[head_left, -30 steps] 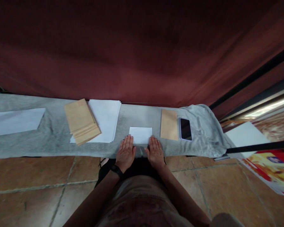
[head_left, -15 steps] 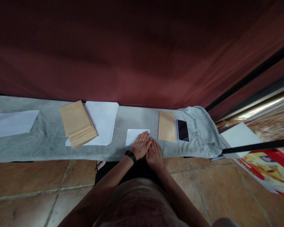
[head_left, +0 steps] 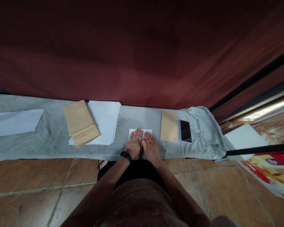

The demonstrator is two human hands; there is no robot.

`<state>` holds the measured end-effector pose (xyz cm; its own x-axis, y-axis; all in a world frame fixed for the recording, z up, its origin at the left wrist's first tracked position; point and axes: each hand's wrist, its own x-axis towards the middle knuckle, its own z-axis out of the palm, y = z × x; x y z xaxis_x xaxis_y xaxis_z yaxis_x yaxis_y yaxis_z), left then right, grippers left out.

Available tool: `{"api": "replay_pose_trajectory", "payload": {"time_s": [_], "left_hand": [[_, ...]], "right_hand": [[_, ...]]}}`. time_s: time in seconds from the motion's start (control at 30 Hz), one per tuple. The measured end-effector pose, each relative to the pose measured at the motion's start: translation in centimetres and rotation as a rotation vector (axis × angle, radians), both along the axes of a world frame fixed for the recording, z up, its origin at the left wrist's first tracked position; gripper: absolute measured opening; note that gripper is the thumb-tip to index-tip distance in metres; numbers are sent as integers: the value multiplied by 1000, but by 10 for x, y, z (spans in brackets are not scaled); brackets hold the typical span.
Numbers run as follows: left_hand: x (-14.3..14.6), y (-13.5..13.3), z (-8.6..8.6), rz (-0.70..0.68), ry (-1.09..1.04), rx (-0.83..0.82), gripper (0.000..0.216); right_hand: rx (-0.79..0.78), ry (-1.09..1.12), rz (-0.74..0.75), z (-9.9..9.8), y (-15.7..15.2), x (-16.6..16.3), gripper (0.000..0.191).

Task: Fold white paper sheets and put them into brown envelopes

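A small folded sheet of white paper [head_left: 144, 130] lies on the grey cloth near its front edge, mostly covered by my hands. My left hand [head_left: 133, 142], with a black band at the wrist, rests flat on the paper's left part, fingers stretched out. Beside it my right hand [head_left: 150, 145] lies flat on the right part, fingers pointing forward. Both palms face down and neither hand grips anything. A single brown envelope [head_left: 168, 126] lies just right of my right hand.
Right of the envelope is a phone [head_left: 186, 131]. Leftward, a stack of brown envelopes [head_left: 79, 118] overlaps a pile of white sheets [head_left: 106, 121]. Another white sheet [head_left: 16, 122] lies far left on the grey cloth [head_left: 54, 148]. A dark red curtain [head_left: 137, 63] hangs behind.
My left hand has slid left across the white paper. My right hand has moved forward onto the paper's right part. The hands were together at its right edge before.
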<state>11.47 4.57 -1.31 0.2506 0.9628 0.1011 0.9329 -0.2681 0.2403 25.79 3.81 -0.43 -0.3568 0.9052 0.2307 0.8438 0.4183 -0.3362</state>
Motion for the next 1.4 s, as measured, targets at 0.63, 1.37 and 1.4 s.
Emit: {"api": "replay_pose_trajectory", "payload": {"time_s": [0.63, 1.37, 1.4], "left_hand": [[-20, -4, -4, 192, -1, 50, 69], [-42, -21, -4, 325, -264, 127, 58], [-41, -21, -3, 352, -327, 119, 57]], "right_hand": [[78, -102, -68, -23, 25, 13, 59], [-6, -32, 116, -8, 9, -7, 55], [1, -45, 121, -10, 1, -11, 58]]}}
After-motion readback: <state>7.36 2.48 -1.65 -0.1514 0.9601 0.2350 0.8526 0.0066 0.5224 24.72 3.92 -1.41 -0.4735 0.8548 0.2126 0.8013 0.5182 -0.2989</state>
